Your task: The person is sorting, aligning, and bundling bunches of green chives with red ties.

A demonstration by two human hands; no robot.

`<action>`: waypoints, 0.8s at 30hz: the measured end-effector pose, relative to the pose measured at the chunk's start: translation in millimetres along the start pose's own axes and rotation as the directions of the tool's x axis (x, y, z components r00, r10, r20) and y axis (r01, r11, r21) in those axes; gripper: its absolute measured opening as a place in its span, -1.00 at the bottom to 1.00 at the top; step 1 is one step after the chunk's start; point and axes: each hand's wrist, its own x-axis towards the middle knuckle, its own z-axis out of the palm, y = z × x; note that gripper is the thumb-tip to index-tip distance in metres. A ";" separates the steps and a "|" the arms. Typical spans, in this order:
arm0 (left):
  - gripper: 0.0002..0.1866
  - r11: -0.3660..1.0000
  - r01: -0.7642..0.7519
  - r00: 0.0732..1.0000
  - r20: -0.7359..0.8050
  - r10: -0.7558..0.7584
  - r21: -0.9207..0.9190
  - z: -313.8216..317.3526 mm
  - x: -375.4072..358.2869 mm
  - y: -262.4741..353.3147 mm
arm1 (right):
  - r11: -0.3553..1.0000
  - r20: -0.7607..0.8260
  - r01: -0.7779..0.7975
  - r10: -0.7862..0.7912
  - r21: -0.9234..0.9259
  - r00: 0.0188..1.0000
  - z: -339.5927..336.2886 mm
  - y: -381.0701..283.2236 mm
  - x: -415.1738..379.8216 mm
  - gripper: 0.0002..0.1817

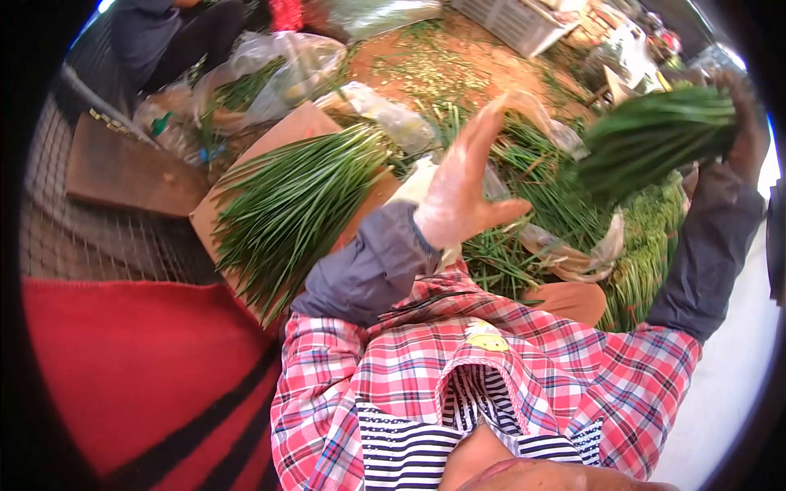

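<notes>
Upper right: right hand [743, 135] gripping green bunch [655, 135] | likely bendy, bruisable; hold by end | left hand [460, 184] spread, empty

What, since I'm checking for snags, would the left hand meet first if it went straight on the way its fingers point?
Over the orange ground, the left hand would probably meet the pale crate first, though depth is unclear and the clear plastic nearby might catch it sooner.
</notes>
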 end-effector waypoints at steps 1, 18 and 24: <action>0.11 0.991 -0.059 0.995 -0.076 0.068 0.119 -14.2 15.0 7.2 | 0.999 0.054 0.032 -0.034 0.032 0.998 29.1 -4.5 3.0 -0.64; 0.18 0.270 0.446 0.544 -0.019 -0.839 0.853 -172.9 -73.3 -180.8 | -0.347 0.737 -0.711 0.576 0.612 0.353 518.2 275.8 -170.2 -0.46; 0.09 0.294 0.456 0.597 -0.044 -0.801 0.840 -173.9 -81.8 -182.9 | 0.510 0.392 -0.715 0.605 0.478 0.694 475.6 294.8 -123.0 -0.46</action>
